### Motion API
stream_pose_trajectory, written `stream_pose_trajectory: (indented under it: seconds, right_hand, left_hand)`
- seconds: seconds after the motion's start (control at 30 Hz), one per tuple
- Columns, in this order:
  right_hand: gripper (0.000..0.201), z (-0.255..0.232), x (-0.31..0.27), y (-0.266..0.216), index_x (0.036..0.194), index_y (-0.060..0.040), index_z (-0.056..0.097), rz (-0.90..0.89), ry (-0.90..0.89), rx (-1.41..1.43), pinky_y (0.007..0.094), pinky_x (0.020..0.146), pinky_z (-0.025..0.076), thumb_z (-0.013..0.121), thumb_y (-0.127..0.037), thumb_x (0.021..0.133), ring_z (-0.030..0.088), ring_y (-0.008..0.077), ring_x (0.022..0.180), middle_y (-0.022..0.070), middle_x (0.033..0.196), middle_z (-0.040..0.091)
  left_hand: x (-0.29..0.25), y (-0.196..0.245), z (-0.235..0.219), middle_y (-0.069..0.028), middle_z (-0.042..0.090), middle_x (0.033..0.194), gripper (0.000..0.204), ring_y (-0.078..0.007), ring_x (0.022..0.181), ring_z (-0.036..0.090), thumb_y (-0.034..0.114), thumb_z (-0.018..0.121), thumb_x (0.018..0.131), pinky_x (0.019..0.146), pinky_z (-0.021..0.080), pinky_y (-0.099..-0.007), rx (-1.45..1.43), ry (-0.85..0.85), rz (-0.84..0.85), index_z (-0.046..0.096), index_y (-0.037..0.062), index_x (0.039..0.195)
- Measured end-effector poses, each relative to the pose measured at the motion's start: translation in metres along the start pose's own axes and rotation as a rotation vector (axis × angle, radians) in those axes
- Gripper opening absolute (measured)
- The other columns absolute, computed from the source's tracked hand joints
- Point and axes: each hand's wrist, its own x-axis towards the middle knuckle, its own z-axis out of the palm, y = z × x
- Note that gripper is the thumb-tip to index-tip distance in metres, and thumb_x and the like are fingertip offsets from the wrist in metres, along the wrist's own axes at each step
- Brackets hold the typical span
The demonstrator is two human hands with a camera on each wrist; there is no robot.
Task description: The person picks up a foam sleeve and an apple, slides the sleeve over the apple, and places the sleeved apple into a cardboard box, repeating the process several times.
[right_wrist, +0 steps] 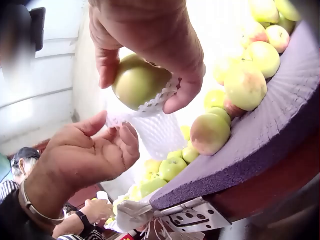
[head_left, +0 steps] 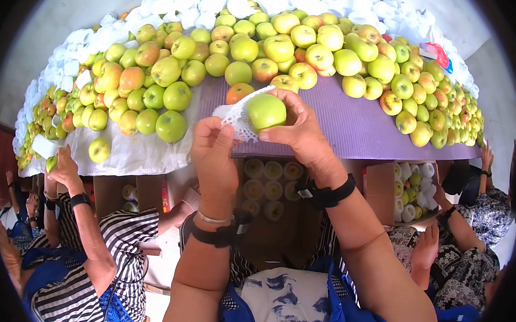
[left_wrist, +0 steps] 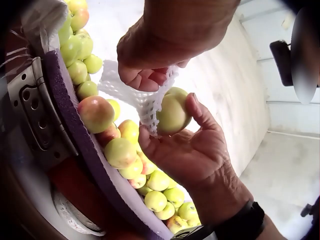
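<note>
Purple table (head_left: 351, 127) w/ apples behind: right hand (head_left: 299, 131) grips apple (head_left: 266, 111), left hand (head_left: 214, 153) pinches foam net (head_left: 235, 118).

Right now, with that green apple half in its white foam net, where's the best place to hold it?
Probably the bare rounded end of the apple, from the right, as the right hand does. The foam net covers the left side, where the left hand holds its mouth.
</note>
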Motion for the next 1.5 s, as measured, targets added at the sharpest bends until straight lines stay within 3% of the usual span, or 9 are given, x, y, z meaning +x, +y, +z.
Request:
stream_pose_trajectory:
  seconds: [0.2, 0.3, 0.47, 0.67, 0.87, 0.97, 1.1, 1.2, 1.5]
  right_hand:
    - [0.062, 0.005, 0.001, 0.000, 0.114, -0.0011, 0.047, -0.001, 0.078, -0.188, 0.0291, 0.085, 0.045, 0.075, 0.001, 0.058, 0.053, 0.0145, 0.097, 0.0055, 0.106, 0.054]
    - [0.062, 0.001, 0.004, 0.006, 0.110, -0.0022, 0.048, -0.120, 0.147, -0.296, 0.0308, 0.084, 0.045, 0.077, -0.006, 0.056, 0.053, 0.0183, 0.097, 0.0091, 0.106, 0.053]
    - [0.063, 0.001, 0.003, 0.004, 0.110, -0.0044, 0.047, -0.594, 0.151, -0.906, 0.0385, 0.087, 0.043, 0.078, -0.008, 0.055, 0.047, 0.0341, 0.103, 0.0190, 0.112, 0.046]
    - [0.063, 0.007, -0.005, -0.010, 0.114, -0.0048, 0.047, -0.624, 0.058, -1.107, 0.0417, 0.090, 0.040, 0.075, -0.005, 0.057, 0.044, 0.0376, 0.107, 0.0194, 0.115, 0.045]
    - [0.065, 0.009, -0.005, -0.010, 0.121, -0.0059, 0.046, -0.705, -0.080, -1.001, 0.0375, 0.084, 0.045, 0.071, -0.001, 0.061, 0.048, 0.0303, 0.104, 0.0148, 0.113, 0.048]
    - [0.065, 0.003, -0.004, -0.009, 0.122, -0.0075, 0.046, -0.439, 0.053, -0.458, 0.0315, 0.079, 0.046, 0.072, -0.001, 0.063, 0.050, 0.0210, 0.101, 0.0099, 0.112, 0.050]
    - [0.033, -0.006, -0.001, 0.003, 0.103, -0.0044, 0.058, -0.190, 0.050, -0.308, 0.0236, 0.069, 0.047, 0.068, 0.001, 0.071, 0.055, 0.0107, 0.081, 0.0033, 0.092, 0.057]
    - [0.019, -0.006, 0.001, 0.005, 0.091, -0.0029, 0.060, -0.229, 0.087, -0.250, 0.0222, 0.066, 0.046, 0.066, 0.001, 0.074, 0.055, 0.0084, 0.071, 0.0008, 0.081, 0.057]
    - [0.049, 0.008, -0.007, -0.019, 0.114, -0.0064, 0.052, -0.401, -0.025, -0.725, 0.0307, 0.081, 0.045, 0.071, -0.004, 0.068, 0.056, 0.0192, 0.093, 0.0088, 0.104, 0.056]
  left_hand:
    - [-0.009, 0.007, 0.009, 0.0034, 0.050, 0.085, 0.005, -0.0052, 0.076, 0.045, 0.004, 0.054, 0.086, 0.071, 0.037, -0.0185, 0.361, -0.203, 0.145, 0.050, 0.0045, 0.089]
    - [-0.009, 0.009, 0.006, 0.0009, 0.049, 0.078, 0.009, -0.0076, 0.076, 0.044, -0.002, 0.054, 0.080, 0.070, 0.037, -0.0208, 0.426, -0.311, -0.003, 0.049, 0.0034, 0.085]
    - [-0.004, -0.002, 0.005, -0.0031, 0.047, 0.092, 0.008, -0.0086, 0.087, 0.045, 0.001, 0.051, 0.081, 0.074, 0.037, -0.0188, 0.199, -0.235, 0.114, 0.048, 0.0027, 0.089]
    - [-0.005, 0.008, 0.018, -0.0101, 0.049, 0.106, 0.035, -0.0129, 0.092, 0.052, -0.002, 0.059, 0.078, 0.080, 0.044, -0.0251, 0.040, -0.105, -0.108, 0.043, -0.0010, 0.109]
    - [0.004, 0.000, 0.012, -0.0110, 0.054, 0.107, 0.041, -0.0175, 0.097, 0.055, 0.005, 0.062, 0.081, 0.083, 0.047, -0.0289, -0.002, -0.027, -0.176, 0.041, -0.0032, 0.115]
    - [0.006, 0.002, 0.009, -0.0119, 0.054, 0.110, 0.039, -0.0201, 0.100, 0.056, 0.006, 0.059, 0.083, 0.086, 0.046, -0.0333, -0.159, 0.000, -0.200, 0.041, -0.0028, 0.116]
    - [0.005, -0.001, 0.010, -0.0128, 0.054, 0.115, 0.039, -0.0222, 0.104, 0.055, 0.010, 0.057, 0.084, 0.090, 0.044, -0.0382, -0.159, -0.033, -0.167, 0.042, -0.0024, 0.118]
    - [0.004, -0.001, 0.010, -0.0129, 0.053, 0.115, 0.040, -0.0222, 0.104, 0.055, 0.009, 0.057, 0.084, 0.090, 0.044, -0.0383, -0.137, -0.010, -0.150, 0.042, -0.0025, 0.119]
    - [0.002, 0.002, 0.013, -0.0117, 0.052, 0.112, 0.042, -0.0182, 0.099, 0.054, -0.006, 0.060, 0.076, 0.086, 0.046, -0.0304, -0.005, 0.013, -0.090, 0.044, -0.0030, 0.115]
